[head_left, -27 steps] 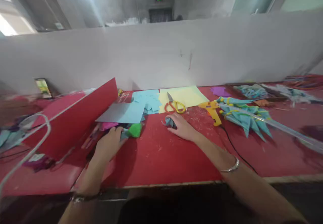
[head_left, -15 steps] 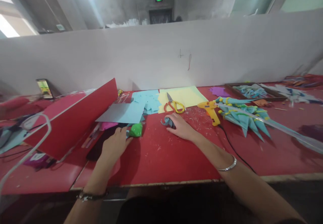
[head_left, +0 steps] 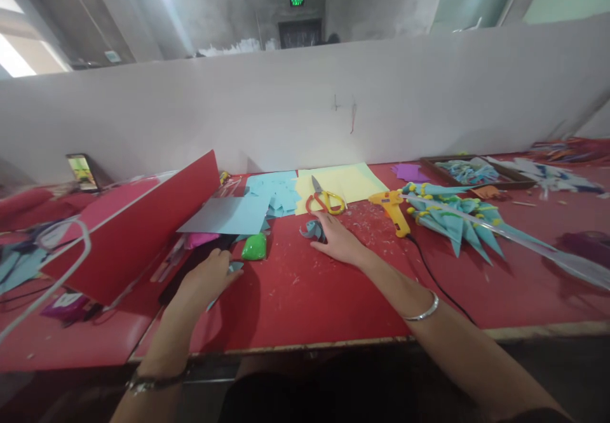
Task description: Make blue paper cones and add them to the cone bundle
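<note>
My left hand is closed on a small piece of light blue paper, mostly covered by the fingers, just above the red tabletop. A green packet lies to the right of that hand. My right hand rests on the table with thumb and fingers apart around a curled blue-grey paper piece; it does not grip it. Beyond the right fingertips are scissors with red and yellow handles. A yellow glue gun stands to the right of that hand.
Light blue sheets and a pale yellow sheet lie toward the white partition. A red board leans on the left. Blue pointed paper shapes, a tray and the glue gun's cord are on the right.
My left hand has drawn back from the green packet toward me, with the light blue paper piece in it. The right fingers have loosened around the curled paper.
</note>
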Action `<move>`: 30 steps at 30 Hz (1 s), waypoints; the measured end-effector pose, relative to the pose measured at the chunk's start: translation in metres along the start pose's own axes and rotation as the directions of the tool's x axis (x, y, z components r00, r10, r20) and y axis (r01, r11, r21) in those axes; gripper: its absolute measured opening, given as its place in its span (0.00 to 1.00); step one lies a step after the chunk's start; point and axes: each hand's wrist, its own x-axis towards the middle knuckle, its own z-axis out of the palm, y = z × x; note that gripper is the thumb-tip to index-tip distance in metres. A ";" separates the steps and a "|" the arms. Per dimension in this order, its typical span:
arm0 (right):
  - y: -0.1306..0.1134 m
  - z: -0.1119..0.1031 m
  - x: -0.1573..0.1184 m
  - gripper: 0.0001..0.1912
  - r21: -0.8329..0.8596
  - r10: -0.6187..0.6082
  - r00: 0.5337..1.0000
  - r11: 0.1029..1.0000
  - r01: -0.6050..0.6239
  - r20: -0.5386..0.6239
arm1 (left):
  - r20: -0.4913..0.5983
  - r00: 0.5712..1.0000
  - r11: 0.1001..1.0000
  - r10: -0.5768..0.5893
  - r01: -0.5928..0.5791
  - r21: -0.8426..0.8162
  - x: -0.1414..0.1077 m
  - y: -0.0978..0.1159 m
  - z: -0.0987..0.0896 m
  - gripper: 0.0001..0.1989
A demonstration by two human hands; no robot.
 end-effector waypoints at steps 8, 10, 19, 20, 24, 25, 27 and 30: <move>-0.004 -0.003 0.000 0.32 -0.017 0.029 0.999 0.999 -0.028 0.029 | -0.104 0.994 0.991 0.030 -0.016 0.136 -0.034 0.014 -0.002 0.15; -0.003 -0.002 0.000 0.32 -0.018 0.030 0.999 0.999 -0.029 0.030 | -0.104 0.995 0.988 -0.001 0.017 0.155 -0.034 0.015 -0.003 0.16; -0.005 -0.003 -0.001 0.32 -0.013 0.032 0.999 0.999 -0.031 0.015 | -0.365 0.923 0.950 0.124 -0.217 -0.225 -0.034 0.034 -0.021 0.17; -0.006 -0.004 -0.001 0.32 -0.006 0.030 1.000 1.000 -0.030 0.008 | -0.382 0.915 0.924 0.131 -0.252 -0.289 -0.033 0.041 -0.028 0.17; -0.003 -0.001 0.000 0.32 0.015 0.007 0.999 1.000 -0.006 -0.046 | -0.417 0.883 0.790 0.214 -0.408 -0.458 -0.012 0.067 -0.049 0.15; -0.002 0.000 0.001 0.31 0.024 -0.010 0.998 1.000 0.012 -0.066 | -0.414 0.882 0.760 0.226 -0.425 -0.492 -0.004 0.072 -0.051 0.17; -0.001 0.000 0.003 0.29 0.059 -0.048 0.991 0.997 0.056 -0.127 | -0.435 0.865 0.702 0.250 -0.471 -0.534 0.015 0.081 -0.053 0.19; -0.006 -0.006 0.004 0.20 0.120 -0.084 0.943 0.984 0.129 -0.323 | -0.482 0.843 0.654 0.240 -0.508 -0.561 0.040 0.094 -0.048 0.21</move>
